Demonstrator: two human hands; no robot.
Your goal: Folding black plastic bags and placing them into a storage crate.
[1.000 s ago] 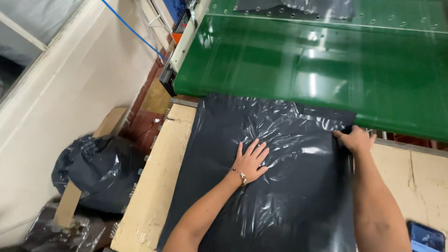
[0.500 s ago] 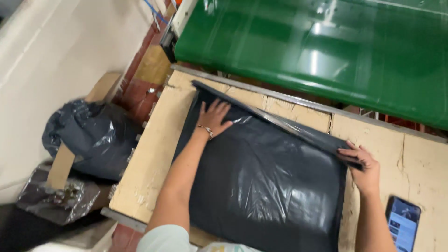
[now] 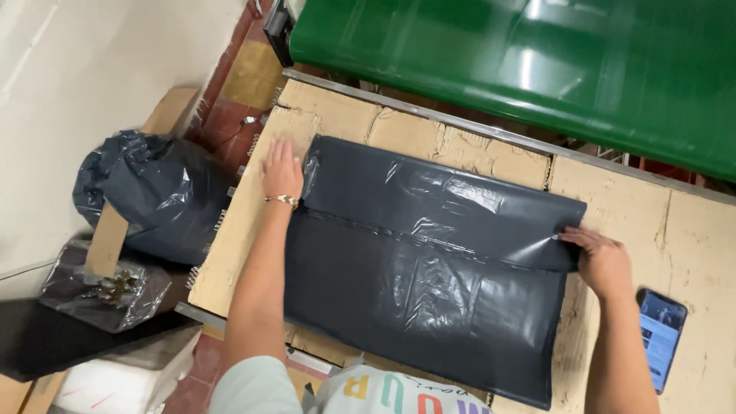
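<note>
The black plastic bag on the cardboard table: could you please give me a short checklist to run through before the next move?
1. Black plastic bag lies flat on the cardboard table: ok.
2. Top flap folded over along the bag's full width: ok.
3. Left hand pressing flat at the flap's left end: ok.
4. Right hand pinching the flap's right corner: ok.
5. Film free of wrinkles: not ok, creases show near the middle.
6. Phone clear of the bag: ok, it lies apart at the right.
</note>
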